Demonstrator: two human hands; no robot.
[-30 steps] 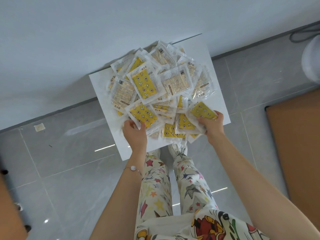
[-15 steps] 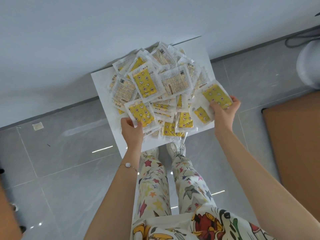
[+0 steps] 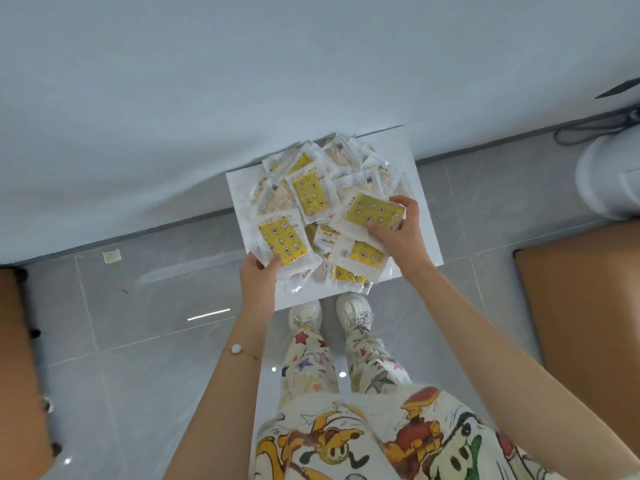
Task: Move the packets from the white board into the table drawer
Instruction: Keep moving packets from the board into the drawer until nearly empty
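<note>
A white board [image 3: 420, 199] lies on the floor against the wall, heaped with several clear packets [image 3: 310, 194] holding yellow patterned pads. My left hand [image 3: 259, 282] grips the near edge of a yellow packet [image 3: 282, 240] at the pile's left front. My right hand [image 3: 398, 230] holds another yellow packet [image 3: 374, 211] over the right side of the pile, thumb on its near edge and fingers curled over its far corner. No drawer shows in this view.
My shoes [image 3: 329, 315] stand just in front of the board on grey floor tiles. A brown surface [image 3: 581, 306] lies at the right, another brown edge [image 3: 17, 358] at the left. A white rounded object [image 3: 609, 178] and a cable [image 3: 588, 128] sit at far right.
My right hand has swung its packet from the board's right edge back in over the pile. My left hand has kept its grip on the front-left packet. The view has tilted down.
</note>
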